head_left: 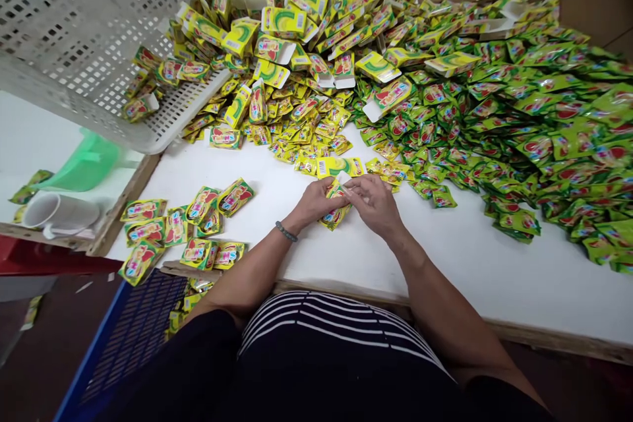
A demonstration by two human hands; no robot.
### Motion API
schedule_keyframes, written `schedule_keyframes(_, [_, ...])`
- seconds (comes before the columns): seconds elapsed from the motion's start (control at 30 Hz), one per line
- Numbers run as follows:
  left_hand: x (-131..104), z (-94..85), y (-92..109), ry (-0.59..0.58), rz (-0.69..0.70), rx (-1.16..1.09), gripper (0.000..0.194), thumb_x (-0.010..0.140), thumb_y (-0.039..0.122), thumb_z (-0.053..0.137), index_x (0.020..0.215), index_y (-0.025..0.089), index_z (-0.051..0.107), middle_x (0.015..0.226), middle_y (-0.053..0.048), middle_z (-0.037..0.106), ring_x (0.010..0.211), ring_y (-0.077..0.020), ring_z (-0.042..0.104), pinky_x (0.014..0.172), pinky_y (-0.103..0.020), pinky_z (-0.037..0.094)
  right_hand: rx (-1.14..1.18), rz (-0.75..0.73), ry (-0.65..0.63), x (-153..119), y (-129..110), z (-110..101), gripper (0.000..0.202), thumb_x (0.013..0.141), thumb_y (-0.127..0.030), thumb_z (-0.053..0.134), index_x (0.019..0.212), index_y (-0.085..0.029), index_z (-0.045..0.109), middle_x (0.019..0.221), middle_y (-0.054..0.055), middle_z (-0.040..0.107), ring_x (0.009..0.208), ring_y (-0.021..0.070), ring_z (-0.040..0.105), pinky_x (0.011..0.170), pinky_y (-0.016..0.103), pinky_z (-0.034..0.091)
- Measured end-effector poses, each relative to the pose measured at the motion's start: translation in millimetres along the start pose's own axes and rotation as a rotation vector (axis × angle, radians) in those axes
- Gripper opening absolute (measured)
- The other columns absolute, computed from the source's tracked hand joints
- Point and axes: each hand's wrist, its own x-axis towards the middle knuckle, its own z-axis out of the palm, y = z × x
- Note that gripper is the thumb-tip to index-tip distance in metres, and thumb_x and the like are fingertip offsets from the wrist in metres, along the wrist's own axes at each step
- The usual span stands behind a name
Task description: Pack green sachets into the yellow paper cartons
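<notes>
The left hand (pixel 316 203) is holding a small yellow and green box (pixel 336 217) over the white table (pixel 445 270), near the middle, with its thumb and fingers closing around the box's side. The right hand (pixel 376 204) is touching the top end of that box, by its white flap (pixel 342 177); its fingers are bending close together, but I cannot tell if they are pinching the flap. A green bead bracelet (pixel 286 231) is circling the left wrist. Just past the hands, a yellow box (pixel 340 166) is lying on its side. Farther off, small yellow packets (pixel 297 132) are lying in a pile, and a big heap of yellow boxes (pixel 284 21) is rising behind them. On the right, lots of shiny green packets (pixel 558 119) are making a wide heap. On the left, a few filled-looking boxes (pixel 177 225) are lying in a loose bunch. At the far left, a big white basket (pixel 111 102) is leaning over, and a white mug (pixel 64 211) is lying near a green scoop (pixel 84 161).
</notes>
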Motion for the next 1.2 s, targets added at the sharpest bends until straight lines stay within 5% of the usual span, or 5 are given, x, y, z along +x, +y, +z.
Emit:
schedule_keyframes(0.1, [0, 2.0, 4, -0.009, -0.014, -0.220, 0.050, 0.064, 0.045, 0.079, 0.097, 0.014, 0.057, 0.081, 0.000, 0.064, 0.067, -0.0119, 0.058, 0.067, -0.026, 0.048, 0.191, 0.066, 0.135, 2, 7, 2, 0.026, 0.082, -0.042, 0.063, 0.100, -0.023, 0.065, 0.099, 0.006, 0.066, 0.106, 0.0230, 0.057, 0.093, 0.043, 0.047])
schedule_keyframes(0.43, [-2, -1.6, 7, 0.005, 0.004, -0.306, 0.066, 0.067, 0.045, 0.080, 0.119, 0.021, 0.046, 0.067, 0.005, 0.063, 0.050, -0.0071, 0.053, 0.050, -0.019, 0.039, 0.665, 0.299, -0.051, 10, 23, 4, 0.036, 0.066, -0.053, 0.076, 0.078, -0.023, 0.060, 0.067, -0.004, 0.055, 0.065, 0.0133, 0.056, 0.067, 0.031, 0.054])
schedule_keyframes(0.77, [1, -4.7, 5, 0.057, -0.032, -0.340, 0.053, 0.064, 0.046, 0.080, 0.099, 0.019, 0.052, 0.057, 0.007, 0.057, 0.044, -0.0063, 0.047, 0.044, -0.018, 0.032, 0.374, 0.193, -0.074, -1, -3, 11, 0.035, 0.085, -0.054, 0.055, 0.079, -0.022, 0.067, 0.071, 0.001, 0.063, 0.070, 0.0167, 0.059, 0.069, 0.032, 0.052])
schedule_keyframes(0.93, [-1, -1.9, 5, 0.012, -0.026, -0.301, 0.052, 0.064, 0.045, 0.080, 0.098, 0.018, 0.052, 0.062, 0.005, 0.060, 0.048, -0.0067, 0.051, 0.048, -0.019, 0.036, 0.557, 0.299, -0.109, 2, 11, 7, 0.043, 0.079, -0.050, 0.064, 0.113, -0.023, 0.063, 0.078, 0.000, 0.069, 0.078, 0.0195, 0.065, 0.075, 0.035, 0.055])
schedule_keyframes(1.2, [-3, -2.3, 4, 0.120, 0.009, -0.274, 0.055, 0.057, 0.035, 0.085, 0.093, 0.019, 0.047, 0.055, 0.011, 0.053, 0.045, -0.0045, 0.047, 0.049, -0.017, 0.036, 0.499, 0.225, -0.053, 2, 9, 2, 0.028, 0.081, -0.049, 0.064, 0.077, -0.022, 0.071, 0.076, 0.000, 0.069, 0.076, 0.0170, 0.063, 0.076, 0.035, 0.053])
